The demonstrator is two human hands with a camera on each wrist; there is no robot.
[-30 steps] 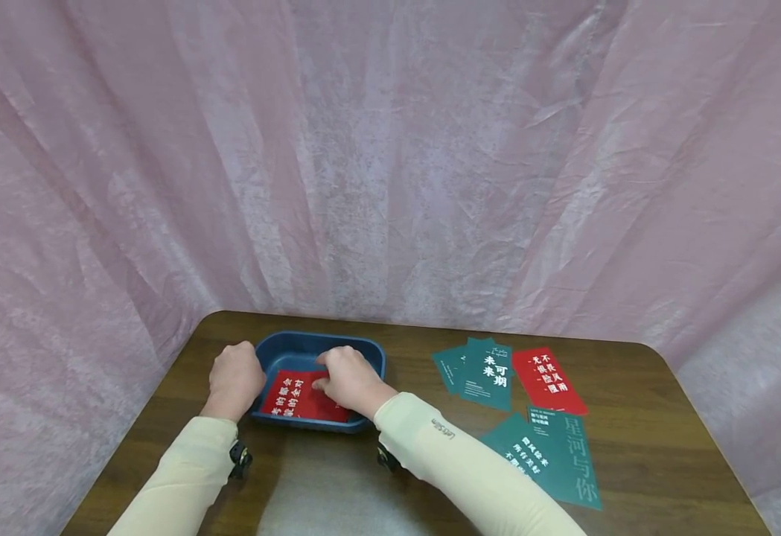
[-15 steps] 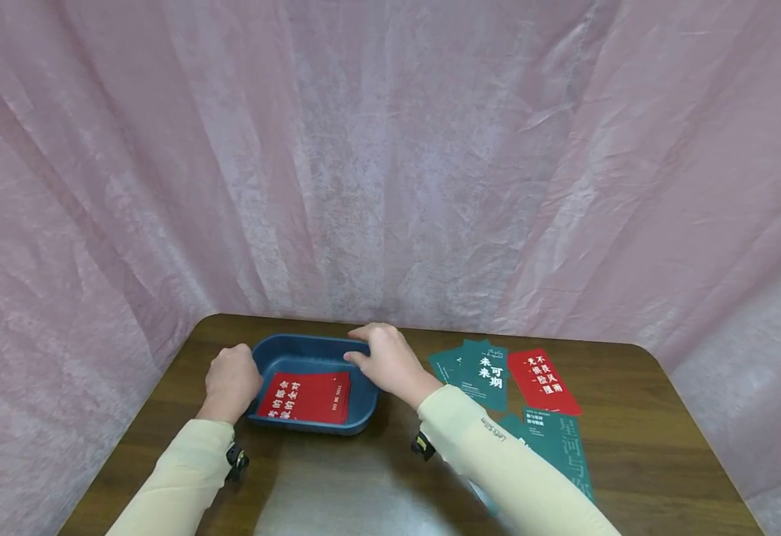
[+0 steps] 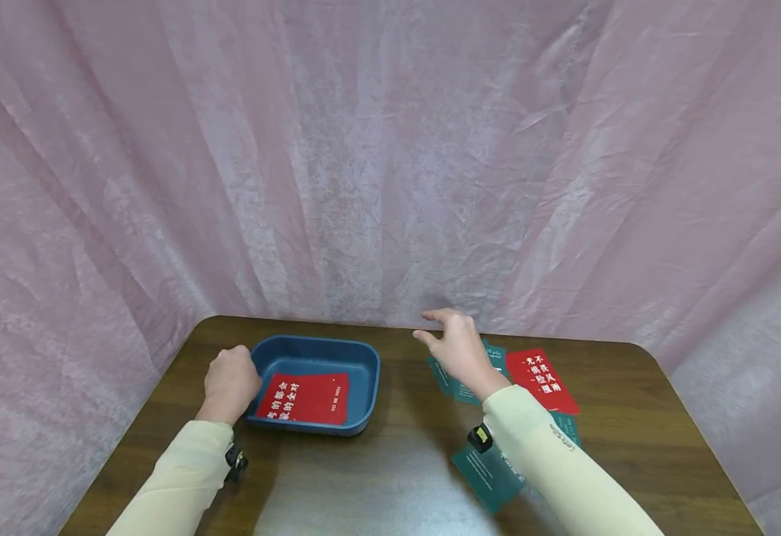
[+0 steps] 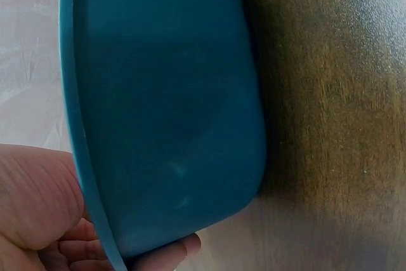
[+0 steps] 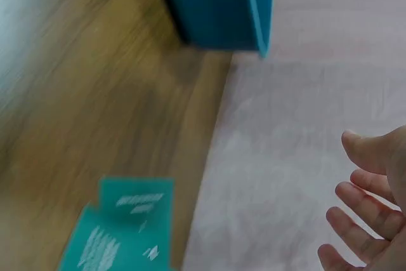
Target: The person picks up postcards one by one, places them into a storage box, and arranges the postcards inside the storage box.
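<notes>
My left hand (image 3: 231, 380) grips the left side of a blue plastic tray (image 3: 366, 398); in the left wrist view its fingers curl around the rim and under the corner of the tray (image 4: 165, 106). Red cards (image 3: 316, 398) printed with white characters lie inside, towards the front left. My right hand (image 3: 460, 350) is in the air to the right of the tray, thumb and fingers spread, holding nothing. Green cards (image 3: 495, 356) lie below and behind it, partly hidden by the hand. In the right wrist view the fingers (image 5: 365, 211) are apart and bare.
A red card (image 3: 543, 380) lies right of the green ones. Nearer the front, another green card (image 3: 487, 476) is partly covered by the right sleeve (image 3: 564, 461). The brown wooden table (image 3: 645, 432) ends at a pink curtain (image 3: 390, 164).
My right hand has moved out of the tray and rightward, uncovering the red cards and passing in front of the green ones. The left hand has kept its hold on the tray.
</notes>
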